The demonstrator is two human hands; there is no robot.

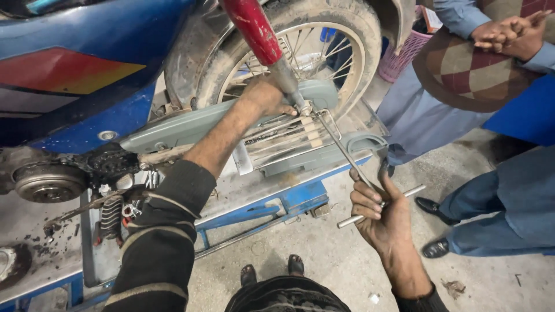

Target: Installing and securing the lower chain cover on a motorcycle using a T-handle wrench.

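Dark ribbed sleeves run up from the bottom of the view to two bare hands. Nearest is the right hand [381,216], its fingers closed around the cross handle of a steel T-handle socket wrench [347,153]. The wrench's long shaft slants up to a fastener at the lower mount of the red rear shock absorber [254,29]. Beside that mount, the left hand [267,95] rests curled against the grey chain cover [191,124]; it clasps nothing I can make out. To my eye the wrench is rigid, fairly heavy and probably greasy, best gripped at both handle ends. Beneath the blue motorcycle [87,63] is a dirty blue-framed lift platform [289,199], on a stained concrete workshop floor. Two bystanders [480,75] stand at right.
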